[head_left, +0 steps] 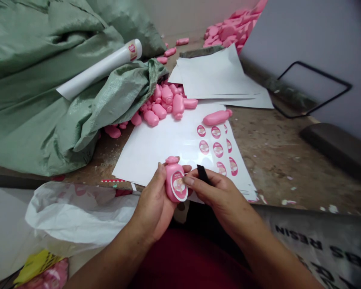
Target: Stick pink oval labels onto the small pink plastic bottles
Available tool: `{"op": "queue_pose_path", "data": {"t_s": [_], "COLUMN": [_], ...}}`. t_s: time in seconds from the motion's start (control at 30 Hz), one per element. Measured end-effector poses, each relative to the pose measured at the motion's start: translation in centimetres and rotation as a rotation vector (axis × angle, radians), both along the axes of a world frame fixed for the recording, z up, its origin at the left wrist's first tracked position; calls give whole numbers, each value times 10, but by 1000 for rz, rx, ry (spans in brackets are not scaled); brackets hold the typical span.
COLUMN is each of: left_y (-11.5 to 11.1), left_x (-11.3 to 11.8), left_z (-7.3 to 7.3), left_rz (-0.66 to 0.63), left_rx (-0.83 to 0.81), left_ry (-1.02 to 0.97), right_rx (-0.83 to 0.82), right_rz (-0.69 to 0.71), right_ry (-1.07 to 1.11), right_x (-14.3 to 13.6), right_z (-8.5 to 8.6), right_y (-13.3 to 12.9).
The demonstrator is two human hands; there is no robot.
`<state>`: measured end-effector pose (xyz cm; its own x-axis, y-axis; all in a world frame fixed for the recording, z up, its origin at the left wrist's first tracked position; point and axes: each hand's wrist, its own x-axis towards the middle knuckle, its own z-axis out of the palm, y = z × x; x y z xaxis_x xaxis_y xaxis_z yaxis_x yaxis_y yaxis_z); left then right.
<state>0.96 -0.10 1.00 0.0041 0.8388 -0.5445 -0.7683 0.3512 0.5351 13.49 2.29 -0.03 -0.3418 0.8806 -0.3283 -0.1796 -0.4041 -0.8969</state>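
Note:
My left hand [154, 202] is closed around a small pink bottle [169, 176], its capped end pointing away from me. An oval pink-and-white label [179, 187] with the word BABY lies on the bottle's front. My right hand [218, 192] pinches close beside it, thumb and fingertips at the label's right edge. A flat black strip [202, 174] sticks up between the fingers of that hand. Beneath both hands lie white sticker sheets [159, 142] with oval labels [218, 149] at their right side. One loose pink bottle [217, 117] rests across the sheets' far end.
Several pink bottles [158, 110] spill from a green woven sack [117, 90] at left. On the sack lies a rolled white sheet [99, 68]. Blank white sheets [212, 74] lie farther back, before a pink heap [228, 30]. A black wire frame [315, 71] stands right; a white plastic bag [78, 216] hangs front left.

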Motion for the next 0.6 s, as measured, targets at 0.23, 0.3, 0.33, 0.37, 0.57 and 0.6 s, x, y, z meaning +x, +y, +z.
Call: {"op": "queue_pose_path", "data": {"t_s": [0.23,0.3,0.33,0.37,0.57,0.6], "left_y": [-5,-7,-7,-8,-7,-7], "left_x": [-3,-4,-5,-6,-2,-2], "left_z": [0,-1,-1,-1,1,1], "left_rz": [-15,-48,-62,-71,-50,-41], "left_rx": [43,78,87,87,67,64], "left_ry": [-16,5,25,49,135,134], "right_rx": [30,37,41,48,40,32], "right_rz": [10,4,3,5,13,11], "right_ry": [-50,-67,-74,-78,-26,-14], "right_x": [1,1,1,1,-1,-2], "right_z": [0,-1,-1,0,2,3], "right_y": [1,1,1,1,-1,-1]}}
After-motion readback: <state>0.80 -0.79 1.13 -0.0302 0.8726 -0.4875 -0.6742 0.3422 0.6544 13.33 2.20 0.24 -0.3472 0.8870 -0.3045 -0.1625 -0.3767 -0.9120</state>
